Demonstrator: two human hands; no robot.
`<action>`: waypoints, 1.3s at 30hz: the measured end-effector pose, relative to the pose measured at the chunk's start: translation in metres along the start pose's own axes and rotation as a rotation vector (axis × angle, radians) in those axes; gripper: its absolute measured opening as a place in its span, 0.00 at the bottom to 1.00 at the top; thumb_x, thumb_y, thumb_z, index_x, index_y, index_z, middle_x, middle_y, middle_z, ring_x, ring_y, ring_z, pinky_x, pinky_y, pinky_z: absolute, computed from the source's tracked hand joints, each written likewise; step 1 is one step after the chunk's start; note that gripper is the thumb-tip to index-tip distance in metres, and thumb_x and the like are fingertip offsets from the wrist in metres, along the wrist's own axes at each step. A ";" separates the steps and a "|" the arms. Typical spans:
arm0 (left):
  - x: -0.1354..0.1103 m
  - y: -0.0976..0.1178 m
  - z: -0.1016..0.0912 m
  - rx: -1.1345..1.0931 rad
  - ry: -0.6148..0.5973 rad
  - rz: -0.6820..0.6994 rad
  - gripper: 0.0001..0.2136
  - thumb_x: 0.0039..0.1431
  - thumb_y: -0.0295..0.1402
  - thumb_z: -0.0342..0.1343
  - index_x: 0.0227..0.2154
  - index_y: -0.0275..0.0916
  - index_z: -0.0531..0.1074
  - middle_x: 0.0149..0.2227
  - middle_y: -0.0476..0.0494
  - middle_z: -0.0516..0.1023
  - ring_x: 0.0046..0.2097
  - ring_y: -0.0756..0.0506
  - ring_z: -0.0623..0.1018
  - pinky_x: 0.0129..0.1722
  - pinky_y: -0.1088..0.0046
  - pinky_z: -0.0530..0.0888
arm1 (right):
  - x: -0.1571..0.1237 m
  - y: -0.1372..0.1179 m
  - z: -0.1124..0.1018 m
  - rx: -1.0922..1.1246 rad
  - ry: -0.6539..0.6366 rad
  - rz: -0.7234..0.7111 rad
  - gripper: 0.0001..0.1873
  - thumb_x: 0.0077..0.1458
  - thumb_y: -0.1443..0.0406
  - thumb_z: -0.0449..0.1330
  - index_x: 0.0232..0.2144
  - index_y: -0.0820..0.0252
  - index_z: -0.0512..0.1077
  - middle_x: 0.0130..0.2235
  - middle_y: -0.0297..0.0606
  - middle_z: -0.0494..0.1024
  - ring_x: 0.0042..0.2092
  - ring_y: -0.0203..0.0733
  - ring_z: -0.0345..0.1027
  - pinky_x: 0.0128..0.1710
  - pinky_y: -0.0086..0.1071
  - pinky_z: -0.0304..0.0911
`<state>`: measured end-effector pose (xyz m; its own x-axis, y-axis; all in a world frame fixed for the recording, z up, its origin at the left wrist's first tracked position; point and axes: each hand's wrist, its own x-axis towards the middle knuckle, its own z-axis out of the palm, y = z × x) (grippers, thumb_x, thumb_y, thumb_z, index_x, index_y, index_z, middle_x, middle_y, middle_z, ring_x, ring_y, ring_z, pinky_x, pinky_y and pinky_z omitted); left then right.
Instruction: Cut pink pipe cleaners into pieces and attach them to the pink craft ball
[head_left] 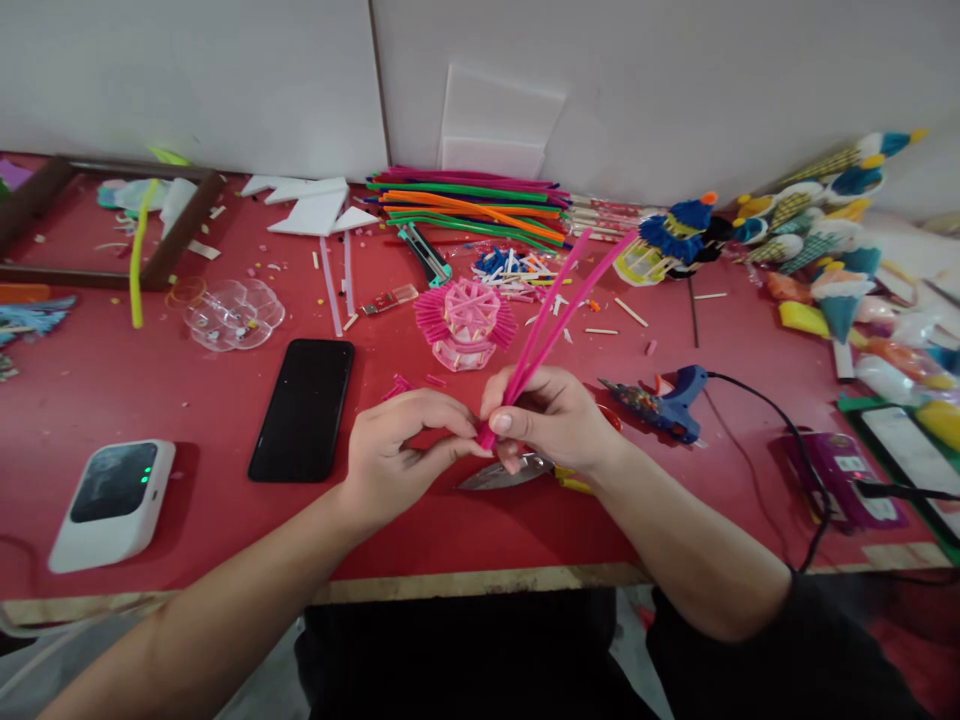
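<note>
Several bright pink pipe cleaners slant up and to the right out of my right hand, whose fingers are closed around them. At their lower end, my left hand pinches the tips between thumb and finger. Beneath my right hand lies a pair of scissors; the blades and a bit of yellow handle show, the rest is hidden. Just beyond my hands stands a pink piece with a fringed skirt and a spoked top. Short pink cut bits lie beside my left hand.
A black phone and a white device with a screen lie on the left. At right are a blue glue gun with its cord and a purple box. Coloured pipe cleaners and a cutter lie at the back.
</note>
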<state>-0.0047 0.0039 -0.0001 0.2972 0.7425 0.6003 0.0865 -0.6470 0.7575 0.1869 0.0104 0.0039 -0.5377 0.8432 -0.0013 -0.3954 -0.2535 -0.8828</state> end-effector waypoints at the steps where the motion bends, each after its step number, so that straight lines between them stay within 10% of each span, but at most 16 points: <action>1: 0.000 0.000 0.000 0.011 0.000 -0.002 0.05 0.55 0.30 0.68 0.28 0.39 0.77 0.29 0.44 0.83 0.32 0.48 0.82 0.35 0.75 0.79 | 0.000 0.000 0.000 -0.006 0.000 0.005 0.08 0.52 0.64 0.71 0.31 0.62 0.77 0.25 0.29 0.79 0.20 0.28 0.71 0.20 0.20 0.70; 18: 0.000 -0.006 0.002 0.044 0.007 -0.055 0.05 0.55 0.30 0.68 0.27 0.39 0.78 0.30 0.45 0.82 0.33 0.48 0.82 0.36 0.73 0.78 | 0.005 -0.001 0.001 -0.123 0.139 -0.022 0.11 0.49 0.61 0.73 0.29 0.62 0.77 0.23 0.30 0.79 0.22 0.31 0.74 0.24 0.23 0.73; 26: -0.002 -0.008 0.007 -0.321 -0.085 -0.598 0.20 0.53 0.41 0.69 0.45 0.37 0.73 0.38 0.40 0.86 0.39 0.41 0.86 0.39 0.67 0.83 | 0.005 -0.010 0.002 -0.457 0.358 -0.102 0.12 0.44 0.58 0.75 0.25 0.59 0.79 0.22 0.31 0.78 0.21 0.31 0.68 0.22 0.27 0.66; 32: 0.004 -0.009 0.003 -0.650 -0.091 -0.944 0.17 0.48 0.38 0.72 0.39 0.38 0.76 0.33 0.45 0.86 0.36 0.46 0.86 0.34 0.76 0.82 | 0.003 -0.005 0.005 -0.446 0.319 -0.115 0.10 0.44 0.58 0.75 0.25 0.57 0.81 0.26 0.33 0.81 0.28 0.37 0.73 0.30 0.31 0.71; 39: 0.009 -0.007 0.003 -0.855 -0.103 -1.056 0.21 0.42 0.35 0.76 0.34 0.38 0.71 0.25 0.51 0.83 0.28 0.52 0.83 0.31 0.82 0.79 | 0.005 -0.005 0.005 -0.410 0.207 -0.184 0.05 0.47 0.61 0.74 0.27 0.53 0.83 0.29 0.31 0.77 0.31 0.33 0.72 0.32 0.28 0.70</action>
<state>0.0002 0.0149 -0.0007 0.5293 0.7717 -0.3526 -0.2842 0.5528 0.7833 0.1827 0.0136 0.0107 -0.3108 0.9435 0.1151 -0.1219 0.0805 -0.9893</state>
